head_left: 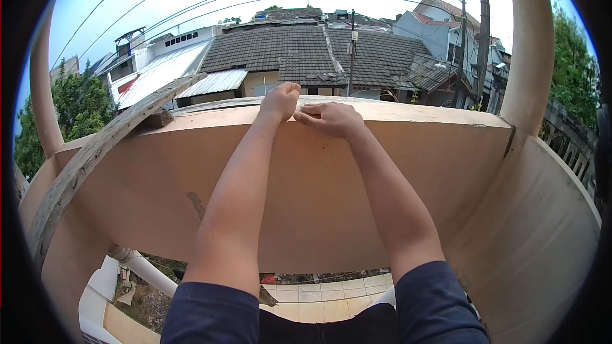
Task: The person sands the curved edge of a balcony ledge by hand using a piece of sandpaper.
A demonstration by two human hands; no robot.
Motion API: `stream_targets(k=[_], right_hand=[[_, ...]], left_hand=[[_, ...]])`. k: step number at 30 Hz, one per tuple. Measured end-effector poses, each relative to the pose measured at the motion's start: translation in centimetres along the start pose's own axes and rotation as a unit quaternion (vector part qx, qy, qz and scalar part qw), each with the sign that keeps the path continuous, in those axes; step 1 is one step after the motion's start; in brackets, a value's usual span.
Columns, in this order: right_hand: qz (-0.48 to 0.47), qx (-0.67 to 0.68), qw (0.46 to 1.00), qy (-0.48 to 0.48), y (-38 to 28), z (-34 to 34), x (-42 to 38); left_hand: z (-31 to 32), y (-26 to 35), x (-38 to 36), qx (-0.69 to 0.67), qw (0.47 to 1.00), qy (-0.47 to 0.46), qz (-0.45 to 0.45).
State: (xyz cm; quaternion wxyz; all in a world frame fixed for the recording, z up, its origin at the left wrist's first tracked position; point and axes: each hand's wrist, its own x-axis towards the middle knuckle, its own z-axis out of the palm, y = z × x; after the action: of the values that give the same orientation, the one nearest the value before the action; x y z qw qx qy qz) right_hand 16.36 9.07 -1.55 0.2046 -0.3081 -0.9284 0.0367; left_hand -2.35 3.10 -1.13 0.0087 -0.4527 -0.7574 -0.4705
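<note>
Jutting from navy sleeves (210, 312), the person's bare forearms slope away from me to the peach-painted parapet (312, 204). It stands directly ahead, its ledge (433, 112) beneath both hands. To work well here, I'd say, let the right hand bear lightly on that edge for steadiness, make the left hand's movements small and controlled, and hold body weight back from the far side.

The left hand (279, 100) is raised just above the ledge, knuckles up, fingers curled in tight; whether something small is pinched inside, I cannot tell. The right hand (330, 118) lies lower, palm down at the edge, fingers loosely bent and pointing toward the left wrist. What they may be gripping is hidden from me. Dark specks mark the parapet's face just below.

Over to the left, a weathered wooden plank (95, 146) slants up past the ledge, a block (157, 119) beside it. Beyond are tiled roofs (268, 51), a utility pole (482, 32) and overhead cables.
</note>
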Motion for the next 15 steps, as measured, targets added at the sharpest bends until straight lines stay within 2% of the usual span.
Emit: stream_targets(k=[2,3,4,6,7,10,11,12,14,15], right_hand=[[-0.096,0.034,0.995,-0.009,1.8,0.4,0.7],[-0.077,0.045,0.995,-0.040,2.6,0.6,1.6],[-0.078,0.042,0.995,-0.038,2.4,0.3,1.8],[0.011,0.080,0.994,-0.069,1.8,0.1,2.4],[0.013,0.082,0.994,-0.066,1.7,0.3,2.4],[-0.046,-0.026,0.998,0.019,0.4,1.0,1.5],[-0.063,0.000,0.997,-0.035,0.5,-0.3,0.5],[-0.063,-0.002,0.997,-0.033,1.4,-0.3,0.8],[-0.146,0.141,0.974,-0.100,3.4,0.3,2.4],[-0.120,0.152,0.975,-0.107,3.5,0.3,2.7]], left_hand=[[-1.2,-1.1,1.4,0.179,0.979,-0.064,0.070],[-2.1,-1.3,-0.1,0.327,0.937,-0.016,0.119],[-2.5,-1.4,-0.3,0.325,0.938,-0.013,0.121],[-3.0,-1.4,-0.4,0.156,0.988,-0.006,0.016],[-2.9,-1.4,-0.5,0.203,0.977,0.026,0.052],[-4.1,-0.7,-1.8,0.192,0.975,0.024,0.106],[-4.2,-0.7,-2.2,0.193,0.975,0.023,0.110],[-4.4,-0.9,-2.6,0.208,0.969,0.027,0.131],[-4.2,-1.3,-2.2,0.218,0.964,0.039,0.148],[-3.1,-2.0,-1.3,0.239,0.959,0.057,0.143]])
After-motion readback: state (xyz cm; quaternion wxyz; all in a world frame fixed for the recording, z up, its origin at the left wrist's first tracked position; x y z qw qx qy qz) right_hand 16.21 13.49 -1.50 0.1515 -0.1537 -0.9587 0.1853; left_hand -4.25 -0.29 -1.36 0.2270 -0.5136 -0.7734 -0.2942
